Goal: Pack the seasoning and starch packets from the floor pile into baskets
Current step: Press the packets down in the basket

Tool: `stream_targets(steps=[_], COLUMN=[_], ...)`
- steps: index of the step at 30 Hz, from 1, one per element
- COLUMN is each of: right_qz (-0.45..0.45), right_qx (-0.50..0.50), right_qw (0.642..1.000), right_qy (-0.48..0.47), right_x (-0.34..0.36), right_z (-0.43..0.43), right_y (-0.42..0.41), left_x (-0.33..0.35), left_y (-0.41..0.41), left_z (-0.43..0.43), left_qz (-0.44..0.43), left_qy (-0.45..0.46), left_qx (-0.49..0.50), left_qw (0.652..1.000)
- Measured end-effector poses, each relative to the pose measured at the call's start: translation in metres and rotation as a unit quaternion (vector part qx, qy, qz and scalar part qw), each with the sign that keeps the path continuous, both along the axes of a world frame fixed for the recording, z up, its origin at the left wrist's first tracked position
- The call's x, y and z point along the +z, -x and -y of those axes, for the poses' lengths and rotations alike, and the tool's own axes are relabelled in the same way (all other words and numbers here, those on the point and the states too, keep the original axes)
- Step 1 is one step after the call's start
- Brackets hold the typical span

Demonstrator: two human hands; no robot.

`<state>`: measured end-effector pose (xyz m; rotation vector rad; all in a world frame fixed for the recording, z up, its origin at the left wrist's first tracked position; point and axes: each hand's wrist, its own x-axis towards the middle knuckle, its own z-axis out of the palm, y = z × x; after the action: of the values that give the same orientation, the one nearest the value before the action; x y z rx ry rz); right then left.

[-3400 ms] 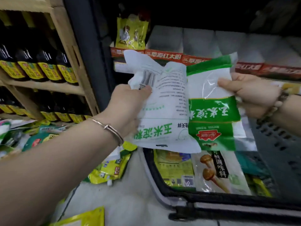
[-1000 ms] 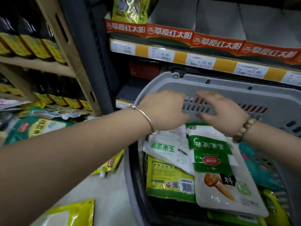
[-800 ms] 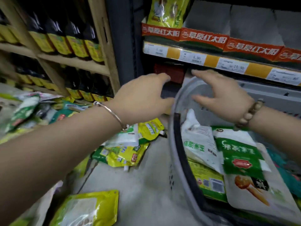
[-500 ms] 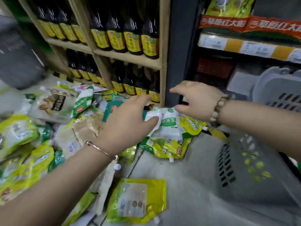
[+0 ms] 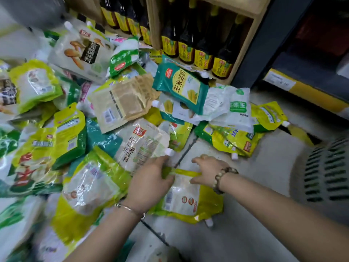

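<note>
Gripping the yellow packet (image 5: 188, 199) at its top left corner, the left hand (image 5: 151, 181) is curling its fingers over the top strip. The right hand (image 5: 206, 170) is resting on the same strip at the other end, thumb laid on the film. Whether it is pinching or only pressing, I cannot tell. The packet is lying flat on the floor (image 5: 245, 242), just beside the pile (image 5: 75, 120), its white cap at the near corner. The pile is spreading over the left half of the view: a teal bag (image 5: 181, 86) is lying over a white bag (image 5: 226, 104), a beige pouch (image 5: 122, 103) is lying beside them, and a mushroom pouch (image 5: 81, 52) is sitting at the back. The grey basket (image 5: 324, 173) is standing at the right, well apart from both hands. Dark bottles (image 5: 190, 35) are lining the wooden shelf (image 5: 247, 48) behind the pile. A thin bangle (image 5: 130, 209) is circling the left wrist, a bead bracelet (image 5: 220, 179) the right.
</note>
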<state>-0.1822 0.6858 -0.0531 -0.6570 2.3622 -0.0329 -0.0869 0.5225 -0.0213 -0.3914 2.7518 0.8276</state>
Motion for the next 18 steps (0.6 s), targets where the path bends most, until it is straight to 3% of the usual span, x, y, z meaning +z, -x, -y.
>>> stream_targets(steps=[3, 8, 13, 15, 18], right_qz=[0.039, 0.010, 0.132, 0.230, 0.372], right_qx=[-0.015, -0.057, -0.203, -0.291, -0.430], right_qw=[0.999, 0.997, 0.961, 0.900, 0.737], right_qy=[-0.028, -0.049, 0.136, 0.231, 0.367], right_x=[-0.027, -0.064, -0.070, -0.060, -0.047], right_z=[0.002, 0.010, -0.007, -0.030, -0.067], right_y=[-0.008, -0.026, -0.029, -0.028, -0.028], left_x=[-0.022, -0.036, -0.041, -0.040, -0.034], left_y=[-0.008, -0.017, -0.025, -0.030, -0.036], left_z=[0.000, 0.003, 0.010, 0.011, 0.006], left_qz=[0.014, -0.009, -0.033, -0.045, -0.076], left_qy=[-0.028, -0.072, -0.161, -0.205, -0.299], left_qx=[0.014, 0.050, 0.125, 0.178, 0.244], left_qw=[0.999, 0.996, 0.979, 0.962, 0.919])
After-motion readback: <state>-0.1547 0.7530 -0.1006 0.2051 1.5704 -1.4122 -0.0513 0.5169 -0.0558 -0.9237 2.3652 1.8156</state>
